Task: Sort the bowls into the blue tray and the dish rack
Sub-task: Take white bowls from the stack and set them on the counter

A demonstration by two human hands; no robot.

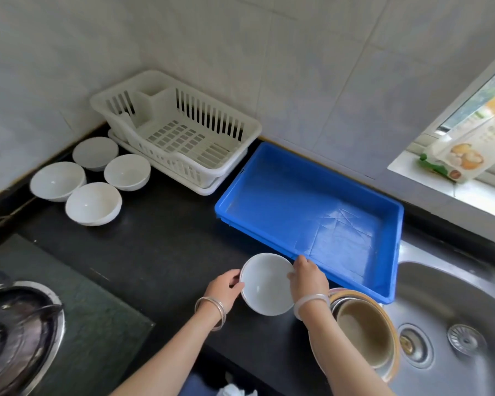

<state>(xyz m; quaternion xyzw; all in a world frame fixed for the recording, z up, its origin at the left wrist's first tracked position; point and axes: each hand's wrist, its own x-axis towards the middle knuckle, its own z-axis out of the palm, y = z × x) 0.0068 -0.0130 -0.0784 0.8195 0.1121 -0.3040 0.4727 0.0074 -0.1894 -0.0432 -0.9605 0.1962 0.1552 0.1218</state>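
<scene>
Both bare forearms reach up from the bottom edge toward the lower centre of the frame.

The left hand point(225, 285) sits left of centre, fingers curled inward and thumb pointing right, gripping the left rim of a white bowl point(266, 284). Metal bangles ring its wrist. The right hand point(309, 277) lies just right of it, knuckles up and fingers bent down over the bowl's right rim. A pale bangle circles that wrist, and its forearm runs down to the lower right.

A steel sink point(455, 295) sits right, a gas burner point(15, 332) lower left, and a food packet point(469, 150) on the windowsill point(440, 190).
</scene>
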